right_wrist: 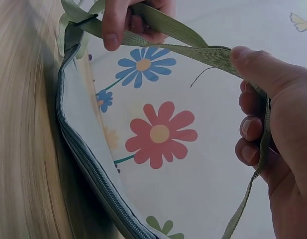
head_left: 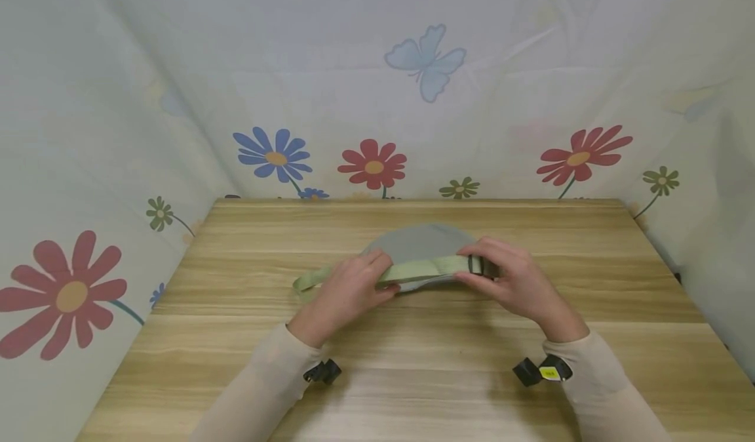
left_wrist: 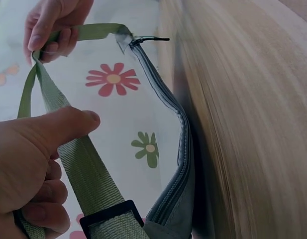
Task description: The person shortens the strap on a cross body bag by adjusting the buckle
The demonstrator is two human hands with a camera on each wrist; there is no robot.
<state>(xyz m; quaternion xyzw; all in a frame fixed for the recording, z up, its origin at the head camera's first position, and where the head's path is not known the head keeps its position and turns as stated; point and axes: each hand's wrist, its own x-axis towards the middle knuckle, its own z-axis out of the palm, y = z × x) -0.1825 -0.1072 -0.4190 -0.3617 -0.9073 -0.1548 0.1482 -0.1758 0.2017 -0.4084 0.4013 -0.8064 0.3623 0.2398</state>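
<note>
A grey zippered bag [head_left: 421, 240] lies on the table, its curved edge toward the back. Along its near side runs a light green webbing strap [head_left: 421, 269], and a loop of it sticks out at the left. My left hand [head_left: 348, 288] grips the strap at its left part, thumb on top in the left wrist view. At the right, my right hand [head_left: 516, 281] pinches the same strap close to a black buckle [head_left: 474, 265]. Between the hands the webbing [right_wrist: 213, 56] is stretched above the bag's zipper [right_wrist: 96, 172]. A black slider [left_wrist: 107, 210] sits on the strap near the left hand.
The wood-grain table [head_left: 413, 376] reaches back to a white cloth [head_left: 330, 88] printed with flowers and a butterfly. Black wrist cameras, one left [head_left: 322, 371] and one right [head_left: 542, 370], sit at the sleeve cuffs.
</note>
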